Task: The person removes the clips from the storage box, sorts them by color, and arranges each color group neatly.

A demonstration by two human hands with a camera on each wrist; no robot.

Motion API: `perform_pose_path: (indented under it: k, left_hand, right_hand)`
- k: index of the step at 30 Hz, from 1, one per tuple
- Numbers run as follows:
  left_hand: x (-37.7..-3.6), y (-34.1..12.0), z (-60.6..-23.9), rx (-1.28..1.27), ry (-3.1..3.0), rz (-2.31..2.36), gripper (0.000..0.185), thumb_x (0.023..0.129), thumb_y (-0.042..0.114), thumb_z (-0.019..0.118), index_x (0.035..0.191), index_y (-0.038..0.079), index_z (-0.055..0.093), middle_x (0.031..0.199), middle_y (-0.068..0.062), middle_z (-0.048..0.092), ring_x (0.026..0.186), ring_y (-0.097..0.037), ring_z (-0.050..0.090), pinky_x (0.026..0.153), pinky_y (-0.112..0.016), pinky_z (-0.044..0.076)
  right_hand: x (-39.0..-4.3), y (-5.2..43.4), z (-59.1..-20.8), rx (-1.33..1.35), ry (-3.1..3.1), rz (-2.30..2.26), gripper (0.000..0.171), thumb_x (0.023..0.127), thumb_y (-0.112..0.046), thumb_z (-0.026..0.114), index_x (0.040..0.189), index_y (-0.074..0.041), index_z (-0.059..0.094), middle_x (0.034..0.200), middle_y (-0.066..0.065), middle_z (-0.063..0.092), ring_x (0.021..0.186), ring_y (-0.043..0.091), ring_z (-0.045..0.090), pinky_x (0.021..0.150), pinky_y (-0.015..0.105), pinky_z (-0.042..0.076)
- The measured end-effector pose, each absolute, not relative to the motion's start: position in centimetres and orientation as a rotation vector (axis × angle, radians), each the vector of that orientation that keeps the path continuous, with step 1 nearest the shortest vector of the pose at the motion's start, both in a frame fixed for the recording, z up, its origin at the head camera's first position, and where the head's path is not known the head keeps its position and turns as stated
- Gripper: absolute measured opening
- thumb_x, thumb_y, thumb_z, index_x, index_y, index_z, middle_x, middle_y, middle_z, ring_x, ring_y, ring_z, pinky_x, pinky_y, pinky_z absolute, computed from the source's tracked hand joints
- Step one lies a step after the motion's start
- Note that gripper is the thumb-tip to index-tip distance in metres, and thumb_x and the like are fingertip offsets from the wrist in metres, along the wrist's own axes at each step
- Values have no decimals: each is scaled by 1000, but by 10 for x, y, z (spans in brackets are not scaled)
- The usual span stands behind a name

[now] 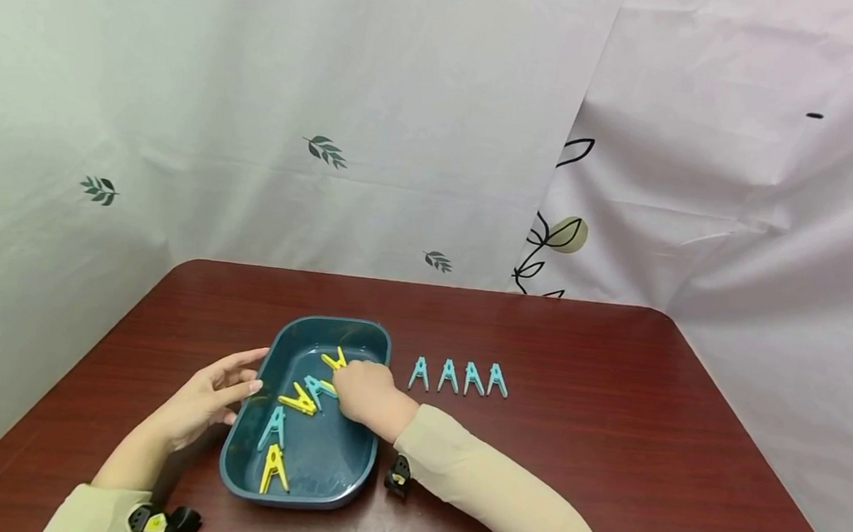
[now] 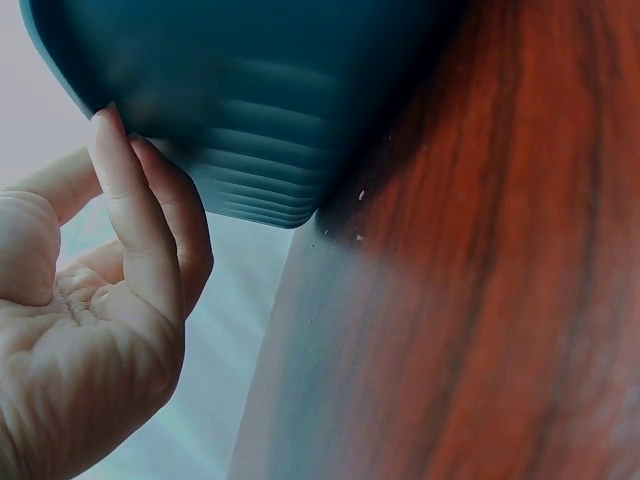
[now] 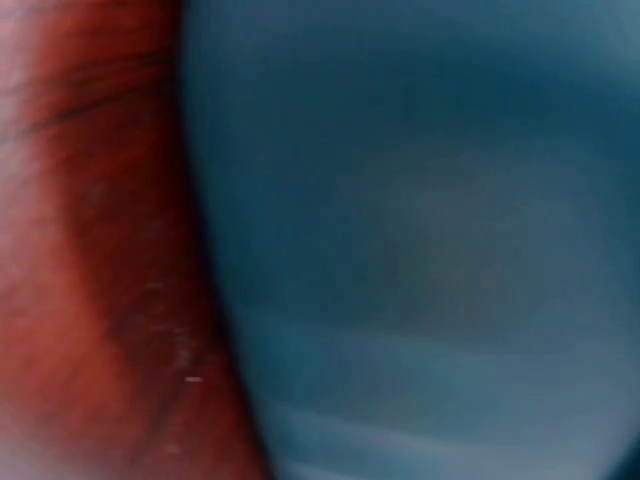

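A dark teal tray [image 1: 332,323] sits on the red-brown table [image 1: 608,439]. It holds yellow clothespins [image 1: 298,400] and teal clothespins [image 1: 273,428]. My right hand [image 1: 364,390] reaches into the tray, its fingers curled down onto a teal clothespin [image 1: 317,387] that pokes out from under them, beside a yellow clothespin [image 1: 334,360]. My left hand [image 1: 209,399] lies at the tray's left side with straight fingers touching the rim. In the left wrist view the fingers [image 2: 110,150] press the tray's outer wall [image 2: 270,100]. The right wrist view shows only blurred tray [image 3: 420,250] and table.
Several teal clothespins [image 1: 459,377] stand in a row on the table just right of the tray. Printed curtains hang close behind and around the table. A small black wrist device [image 1: 398,474] shows near the tray's front right corner.
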State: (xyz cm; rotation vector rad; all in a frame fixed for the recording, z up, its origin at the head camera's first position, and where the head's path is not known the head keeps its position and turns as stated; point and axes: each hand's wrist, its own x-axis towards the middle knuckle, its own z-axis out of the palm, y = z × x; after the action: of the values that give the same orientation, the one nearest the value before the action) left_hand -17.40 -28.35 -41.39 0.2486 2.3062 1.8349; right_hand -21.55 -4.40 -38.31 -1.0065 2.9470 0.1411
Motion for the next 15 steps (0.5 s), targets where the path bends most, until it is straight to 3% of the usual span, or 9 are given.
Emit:
perform_pose_path:
  k: [6, 15]
  left_hand:
    - [-175, -283, -414, 241, 2308, 1833, 57, 97, 14, 55, 146, 3, 28, 101, 2, 60, 80, -10, 62, 55, -25, 52]
    - [-173, -284, -414, 233, 2307, 1833, 57, 97, 14, 54, 146, 3, 27, 103, -1, 60, 79, -11, 62, 55, -25, 52]
  right_hand:
    - [-217, -44, -386, -971, 2966, 143, 19, 95, -18, 55, 82, -18, 69, 75, 2, 63, 59, 15, 56, 44, 28, 42]
    - [-222, -38, -380, -983, 2959, -333, 14, 90, -14, 63, 76, -11, 67, 64, 3, 58, 50, 10, 45, 44, 21, 37]
